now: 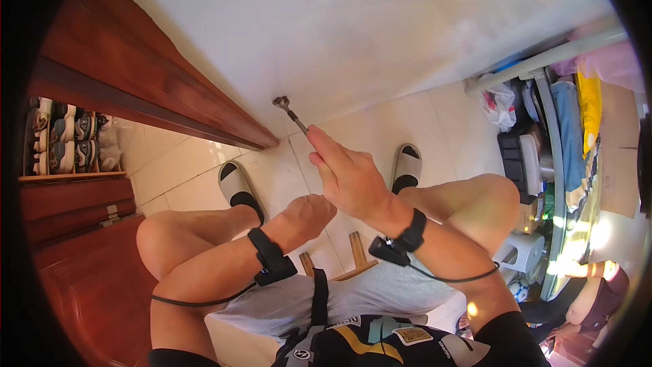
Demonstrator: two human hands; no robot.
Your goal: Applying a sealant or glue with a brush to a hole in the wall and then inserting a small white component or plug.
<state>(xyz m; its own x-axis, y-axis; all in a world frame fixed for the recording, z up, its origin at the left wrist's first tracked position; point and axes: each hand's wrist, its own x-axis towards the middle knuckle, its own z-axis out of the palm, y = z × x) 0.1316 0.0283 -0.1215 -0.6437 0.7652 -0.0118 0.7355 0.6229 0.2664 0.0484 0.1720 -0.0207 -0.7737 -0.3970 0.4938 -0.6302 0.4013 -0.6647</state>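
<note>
My right hand (pixel 350 177) grips the handle end of a slim metal tool (pixel 289 113) whose head touches the base of the white wall (pixel 353 27) where it meets the floor. My left hand (pixel 309 216) is closed into a fist, hanging between my bare knees with nothing visibly in it. Both wrists wear black bands with cables. I sit on a low wooden stool (pixel 356 251), feet in grey and black slippers (pixel 238 190) on pale floor tiles.
A dark red wooden door frame (pixel 136 81) runs along the left. A shelf of shoes (pixel 68 143) shows through the doorway. On the right stand a metal bed frame (pixel 543 61) with coloured bedding, bags and boxes beneath.
</note>
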